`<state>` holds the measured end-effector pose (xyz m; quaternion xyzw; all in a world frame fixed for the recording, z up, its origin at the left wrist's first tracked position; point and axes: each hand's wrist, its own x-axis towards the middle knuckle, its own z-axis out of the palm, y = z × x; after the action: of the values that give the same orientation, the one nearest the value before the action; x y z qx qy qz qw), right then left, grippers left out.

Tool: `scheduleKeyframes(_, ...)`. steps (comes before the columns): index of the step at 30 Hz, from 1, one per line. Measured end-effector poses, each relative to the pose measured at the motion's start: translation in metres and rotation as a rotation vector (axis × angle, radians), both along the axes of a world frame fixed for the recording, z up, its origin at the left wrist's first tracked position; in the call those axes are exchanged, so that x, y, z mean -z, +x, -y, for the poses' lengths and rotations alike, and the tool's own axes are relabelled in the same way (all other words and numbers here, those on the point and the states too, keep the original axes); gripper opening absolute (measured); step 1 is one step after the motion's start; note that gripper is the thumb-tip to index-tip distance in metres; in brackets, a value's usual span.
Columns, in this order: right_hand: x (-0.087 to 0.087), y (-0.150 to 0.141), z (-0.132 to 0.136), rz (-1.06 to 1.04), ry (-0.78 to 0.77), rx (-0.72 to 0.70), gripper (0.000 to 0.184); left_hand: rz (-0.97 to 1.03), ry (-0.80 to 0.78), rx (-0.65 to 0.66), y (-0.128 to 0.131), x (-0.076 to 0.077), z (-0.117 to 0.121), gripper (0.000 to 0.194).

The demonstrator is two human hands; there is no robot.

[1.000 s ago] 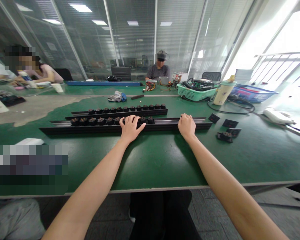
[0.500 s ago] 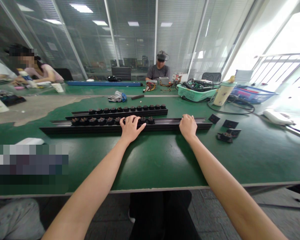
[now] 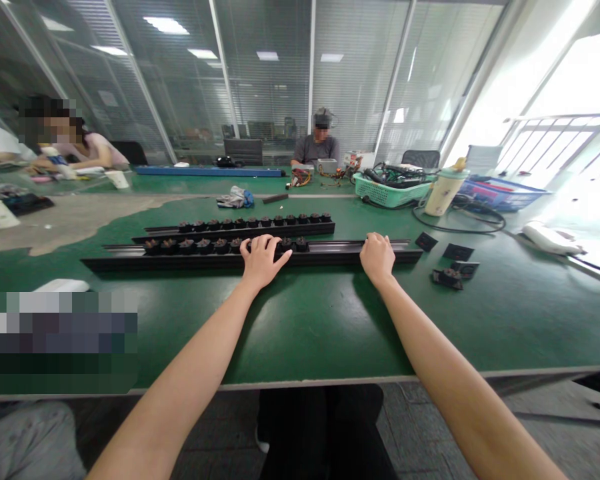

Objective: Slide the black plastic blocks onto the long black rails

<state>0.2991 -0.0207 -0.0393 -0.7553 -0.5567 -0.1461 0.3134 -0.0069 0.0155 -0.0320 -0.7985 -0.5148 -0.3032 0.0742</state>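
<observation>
A long black rail (image 3: 205, 263) lies across the table in front of me, with a row of black socket-like modules (image 3: 186, 247) in its channel. My left hand (image 3: 263, 260) rests over the rail right of its middle, fingers spread and bent over the modules, thumb pointing right along the near wall. Toward the rail's right end, my right hand (image 3: 377, 257) is closed in a fist at the channel; whatever its fingers hold is hidden. Bare channel shows between the hands. Behind lies a second black rail (image 3: 240, 231) with a similar row of modules.
Several flat black pieces (image 3: 459, 252) lie right of the rail. Farther back are a green basket (image 3: 393, 193) of cables, a cream tumbler (image 3: 445, 192), a blue basket (image 3: 510, 193) and a crumpled cloth (image 3: 236, 197). A person (image 3: 319, 145) sits across the table; others sit at left.
My right hand has shifted slightly right along the rail, still in a fist. The left hand stays at the same spot on the rail. The view has tilted a little.
</observation>
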Motion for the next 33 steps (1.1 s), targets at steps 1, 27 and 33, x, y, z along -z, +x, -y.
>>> scheduleKeyframes(1,0.001,0.001,-0.001,-0.001,0.005,0.001,0.040,0.000,-0.001,-0.002,0.000,0.000,0.000,0.044)
scheduleKeyframes(27,0.007,0.016,-0.001,0.013,0.060,-0.075,0.039,0.002,-0.002,-0.002,-0.001,0.002,0.002,0.044)
scheduleKeyframes(33,0.008,0.016,0.000,0.010,0.065,-0.058,0.037,0.008,-0.017,0.003,-0.001,0.000,0.004,0.044)
